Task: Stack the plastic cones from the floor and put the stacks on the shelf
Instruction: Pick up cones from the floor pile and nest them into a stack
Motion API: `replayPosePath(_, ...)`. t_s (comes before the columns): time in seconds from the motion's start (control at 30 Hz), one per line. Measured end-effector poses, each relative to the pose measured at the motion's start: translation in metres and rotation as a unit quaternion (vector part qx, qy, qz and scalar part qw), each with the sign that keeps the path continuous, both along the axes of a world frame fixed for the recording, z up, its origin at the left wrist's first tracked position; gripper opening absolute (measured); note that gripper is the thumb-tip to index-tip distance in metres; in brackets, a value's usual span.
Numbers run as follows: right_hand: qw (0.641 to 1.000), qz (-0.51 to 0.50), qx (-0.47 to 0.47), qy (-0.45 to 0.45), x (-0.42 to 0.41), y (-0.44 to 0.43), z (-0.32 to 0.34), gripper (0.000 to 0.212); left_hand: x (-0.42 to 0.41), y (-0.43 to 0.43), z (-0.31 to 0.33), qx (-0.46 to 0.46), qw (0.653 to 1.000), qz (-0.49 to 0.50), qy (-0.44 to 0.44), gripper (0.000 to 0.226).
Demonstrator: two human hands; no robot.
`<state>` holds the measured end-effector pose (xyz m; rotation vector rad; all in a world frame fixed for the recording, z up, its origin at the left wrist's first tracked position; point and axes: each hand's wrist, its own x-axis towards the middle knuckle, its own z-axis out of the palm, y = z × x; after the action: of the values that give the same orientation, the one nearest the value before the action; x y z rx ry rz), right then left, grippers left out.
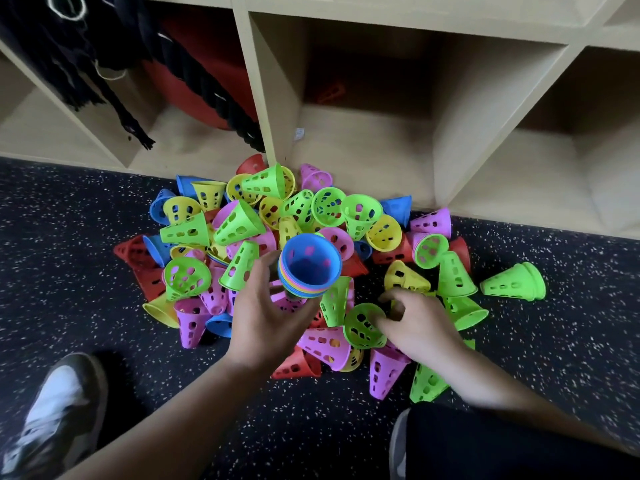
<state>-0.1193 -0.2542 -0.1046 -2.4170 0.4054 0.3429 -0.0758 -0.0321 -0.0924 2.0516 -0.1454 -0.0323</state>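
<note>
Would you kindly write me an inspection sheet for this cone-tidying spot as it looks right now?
Surface: dark speckled floor, bare around the pile.
Job's things: loose pile of cones in green, yellow, pink, blue and red lies in front of the shelf; a nested stack, blue cone on top, is held above it; one green cone lies apart at the right.
Clutter: dark fringed fabric and a red object fill the left cubby; the middle cubby holds something orange at the back.
Hands: left hand grips the stack; right hand pinches a green cone by its rim.
Cables: nothing seen.
Surroundings: shoe at lower left.
</note>
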Motion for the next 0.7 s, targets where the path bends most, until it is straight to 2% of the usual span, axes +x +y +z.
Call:
replayPosePath(0.13, 1.000, -0.010, -0.005, 0.015, 0.000, -0.002, -0.008, 0.006, -0.005, 0.004, -0.008, 0.019, 1.000, 0.004, 0.012, 0.068)
replayPosePath(0.23, 0.997, -0.068, 0.009, -0.039, 0.004, -0.006, 0.017, 0.013, -0.010, 0.008, -0.008, 0.026, 1.000, 0.010, 0.015, 0.069)
replayPosePath(0.33, 0.967, -0.153, 0.127, -0.162, 0.018, -0.008, 0.063, 0.011, -0.013, 0.010, -0.008, 0.027, 0.999, 0.006, 0.017, 0.068)
replayPosePath(0.43, 0.940, -0.151, 0.212, -0.221, 0.035, 0.003, 0.102, 0.008, -0.012, 0.007, -0.008, 0.017, 1.000, 0.005, 0.017, 0.067)
replayPosePath(0.6, 0.943, -0.041, 0.270, -0.191, 0.049, 0.032, 0.108, 0.008, -0.007, -0.003, 0.003, -0.009, 1.000, 0.007, 0.000, 0.062)
replayPosePath(0.7, 0.925, -0.135, 0.298, -0.196, 0.051, 0.021, 0.082, 0.013, -0.003, -0.003, 0.006, -0.040, 0.999, 0.018, 0.005, 0.063)
